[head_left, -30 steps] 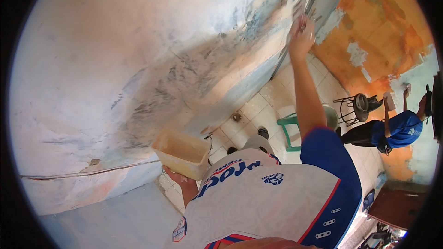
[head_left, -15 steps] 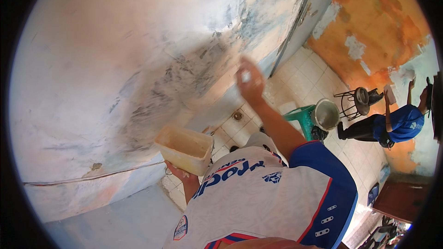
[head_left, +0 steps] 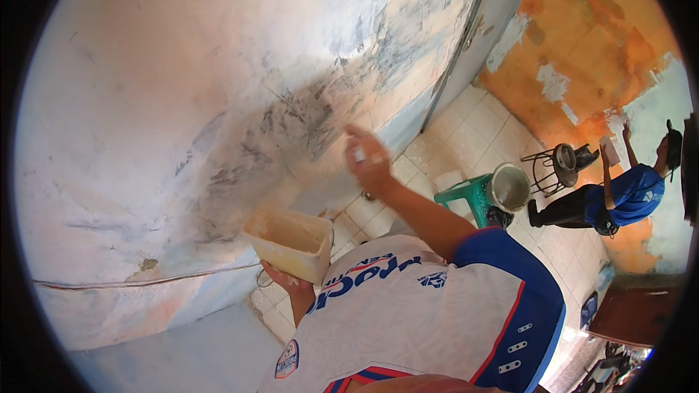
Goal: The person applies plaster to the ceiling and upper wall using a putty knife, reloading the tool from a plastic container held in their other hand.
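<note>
My left hand point(head_left: 288, 279) grips a cream rectangular plastic tub point(head_left: 291, 256) from below. The tub's open top faces the wall side, and its inner walls look smeared with a pale residue. Up and to the right, my right hand point(head_left: 369, 161) is raised in front of the wall with its fingers curled, slightly blurred. A small white patch shows at the fingers; whatever they hold cannot be made out. The wall point(head_left: 145, 102) before me is whitish, with dark grey streaks and rough patches, and my arm's shadow falls across it.
A green plastic stool point(head_left: 467, 193) stands on the tiled floor point(head_left: 466, 124) beside a grey bucket point(head_left: 510, 188). Farther right, a co-worker in a blue shirt point(head_left: 637, 193) works at an orange, patchy wall point(head_left: 575, 44), near a black metal stool point(head_left: 542, 171). A cable point(head_left: 145, 282) runs along the near wall.
My right hand has moved left and down, closer to the tub. My left hand and the tub have barely shifted. The co-worker's pose is nearly the same.
</note>
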The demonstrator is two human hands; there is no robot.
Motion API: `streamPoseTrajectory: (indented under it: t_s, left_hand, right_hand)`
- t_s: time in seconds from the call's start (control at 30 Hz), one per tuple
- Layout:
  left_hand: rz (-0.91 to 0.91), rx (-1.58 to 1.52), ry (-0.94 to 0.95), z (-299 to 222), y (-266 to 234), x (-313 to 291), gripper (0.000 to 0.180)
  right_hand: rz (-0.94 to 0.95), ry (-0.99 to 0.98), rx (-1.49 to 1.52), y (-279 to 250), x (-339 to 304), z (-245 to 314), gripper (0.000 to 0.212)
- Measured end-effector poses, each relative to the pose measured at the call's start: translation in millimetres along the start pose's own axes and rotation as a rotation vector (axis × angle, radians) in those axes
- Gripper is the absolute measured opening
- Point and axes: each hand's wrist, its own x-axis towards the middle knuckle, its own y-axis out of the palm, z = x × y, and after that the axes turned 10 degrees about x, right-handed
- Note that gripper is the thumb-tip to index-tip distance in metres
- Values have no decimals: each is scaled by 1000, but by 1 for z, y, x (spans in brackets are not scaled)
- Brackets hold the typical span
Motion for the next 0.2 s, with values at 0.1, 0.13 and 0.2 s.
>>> streamPoseTrajectory:
  t_s: [0.1, 0.13, 0.2]
  left_hand:
    - [-47, 138, -46, 6, 26, 2, 69]
    - [-39, 471, 66, 10, 25, -3, 69]
    - [-20, 806, 152, 20, 23, -10, 70]
  right_hand:
    - [-301, -115, -281, -65, 80, -40, 20]
    - [-352, -31, -392, -84, 106, -61, 24]
    - [-447, 84, -337, -92, 137, -98, 17]
